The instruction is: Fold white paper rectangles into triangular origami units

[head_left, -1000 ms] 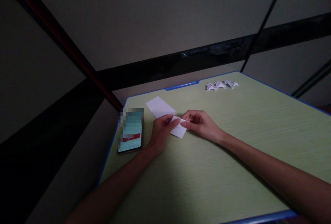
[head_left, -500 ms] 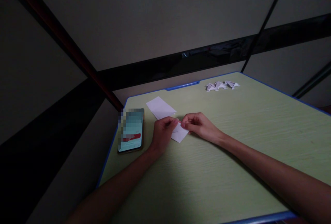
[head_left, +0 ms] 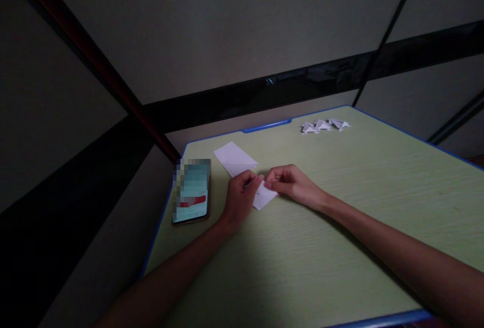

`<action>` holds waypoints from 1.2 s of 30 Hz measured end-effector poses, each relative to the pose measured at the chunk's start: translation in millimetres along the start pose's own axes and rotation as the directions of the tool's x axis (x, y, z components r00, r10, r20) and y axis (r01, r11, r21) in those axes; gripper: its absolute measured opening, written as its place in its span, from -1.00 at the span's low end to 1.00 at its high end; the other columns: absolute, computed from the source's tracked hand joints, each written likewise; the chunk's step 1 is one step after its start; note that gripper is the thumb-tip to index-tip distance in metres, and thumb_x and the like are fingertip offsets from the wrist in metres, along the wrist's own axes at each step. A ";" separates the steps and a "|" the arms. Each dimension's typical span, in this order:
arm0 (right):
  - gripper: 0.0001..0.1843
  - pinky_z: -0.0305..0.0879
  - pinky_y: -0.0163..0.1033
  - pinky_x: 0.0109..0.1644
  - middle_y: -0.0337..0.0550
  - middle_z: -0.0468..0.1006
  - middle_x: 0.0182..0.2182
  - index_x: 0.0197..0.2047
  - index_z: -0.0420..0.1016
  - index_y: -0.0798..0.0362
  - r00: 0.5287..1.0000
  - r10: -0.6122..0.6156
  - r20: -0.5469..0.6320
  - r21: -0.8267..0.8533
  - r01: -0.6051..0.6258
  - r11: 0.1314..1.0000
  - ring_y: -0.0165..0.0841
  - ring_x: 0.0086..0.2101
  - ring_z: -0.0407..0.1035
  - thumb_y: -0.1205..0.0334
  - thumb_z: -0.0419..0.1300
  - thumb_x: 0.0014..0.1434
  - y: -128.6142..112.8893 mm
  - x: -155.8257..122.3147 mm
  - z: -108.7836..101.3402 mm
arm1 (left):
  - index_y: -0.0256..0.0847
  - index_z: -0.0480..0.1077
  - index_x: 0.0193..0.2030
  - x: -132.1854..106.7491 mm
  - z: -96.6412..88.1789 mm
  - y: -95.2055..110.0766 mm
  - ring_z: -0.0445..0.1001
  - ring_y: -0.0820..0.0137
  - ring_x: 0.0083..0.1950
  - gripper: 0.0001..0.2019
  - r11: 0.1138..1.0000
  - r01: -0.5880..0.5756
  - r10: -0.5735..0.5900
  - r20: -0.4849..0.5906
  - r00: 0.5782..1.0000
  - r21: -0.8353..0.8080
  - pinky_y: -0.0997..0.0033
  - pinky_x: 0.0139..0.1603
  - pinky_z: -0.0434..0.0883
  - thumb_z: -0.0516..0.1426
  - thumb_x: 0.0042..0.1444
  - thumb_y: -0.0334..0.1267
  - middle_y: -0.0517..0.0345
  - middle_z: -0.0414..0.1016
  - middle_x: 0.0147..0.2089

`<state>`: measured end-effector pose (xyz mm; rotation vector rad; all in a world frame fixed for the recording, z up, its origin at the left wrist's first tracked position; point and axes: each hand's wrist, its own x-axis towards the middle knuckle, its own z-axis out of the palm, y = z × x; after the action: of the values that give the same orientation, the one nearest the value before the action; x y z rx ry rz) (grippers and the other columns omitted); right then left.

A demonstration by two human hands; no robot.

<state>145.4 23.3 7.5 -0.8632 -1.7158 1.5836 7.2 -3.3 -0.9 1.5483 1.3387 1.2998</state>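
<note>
A small folded piece of white paper (head_left: 265, 198) is pinched between my two hands, close above the table. My left hand (head_left: 242, 194) grips its upper left side with thumb and fingers. On the upper right side, my right hand (head_left: 289, 181) holds it between thumb and forefinger. My fingertips hide the top of the fold. Just beyond my left hand lies a flat white sheet of paper (head_left: 234, 157), its near part covered by that hand.
A phone (head_left: 192, 192) with its screen lit, partly pixelated, lies left of my left hand. Three folded paper figures (head_left: 321, 125) stand in a row at the far edge. The pale green table (head_left: 359, 176) has a blue rim, with cabinet panels (head_left: 257, 30) behind it.
My left hand and the folded paper have shifted very slightly to the right. My right hand keeps its pinch almost in place. The other things have not moved.
</note>
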 end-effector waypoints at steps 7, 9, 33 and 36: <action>-0.77 -0.13 -0.37 -0.56 -0.36 0.11 -0.67 -0.56 0.22 0.15 0.999 -0.044 0.030 -0.085 0.046 0.995 -0.55 -0.62 -0.03 0.16 0.08 -0.03 3.2 -0.5 -0.8 | -0.27 0.18 -0.67 0.7 0.1 0.4 0.04 0.57 -0.60 -0.76 1.000 0.013 -0.013 0.000 1.000 -0.014 0.55 -0.60 0.02 0.03 -0.08 -0.21 0.33 0.09 -0.68; -0.78 -0.13 -0.37 -0.56 -0.36 0.07 -0.65 -0.54 0.20 0.13 0.997 -0.069 0.016 -0.147 0.071 0.987 -0.55 -0.61 -0.05 0.16 0.05 0.00 2.6 -1.7 0.5 | -0.27 0.18 -0.68 0.3 0.7 2.1 0.05 0.56 -0.59 -0.76 1.000 0.017 -0.017 -0.008 1.000 0.012 0.55 -0.59 0.02 0.03 -0.08 -0.23 0.33 0.09 -0.69; -0.74 -0.05 -0.40 -0.58 -0.36 0.15 -0.66 -0.51 0.15 0.10 0.998 -0.069 0.012 -0.049 0.070 0.996 -0.55 -0.63 0.04 0.09 0.01 0.05 4.1 -3.3 5.0 | -0.23 -0.01 -0.79 3.9 0.6 3.0 -0.07 0.60 -0.65 -0.61 0.993 0.081 -0.071 -0.109 0.991 0.081 0.53 -0.65 -0.07 0.05 -0.12 -0.14 0.34 -0.09 -0.75; -0.73 -0.09 -0.40 -0.60 -0.38 0.10 -0.68 -0.53 0.13 0.09 0.996 -0.086 -0.011 -0.055 0.085 0.995 -0.55 -0.64 0.00 0.09 0.00 0.06 2.7 -3.9 7.7 | -0.24 0.02 -0.80 3.3 2.2 3.4 -0.06 0.59 -0.64 -0.62 0.996 0.071 -0.067 -0.077 0.995 0.051 0.53 -0.65 -0.07 0.05 -0.13 -0.14 0.33 -0.08 -0.75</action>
<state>141.5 15.8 4.2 -0.8138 -1.7697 1.4774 10.1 -0.7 2.5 1.4879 1.4720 1.3002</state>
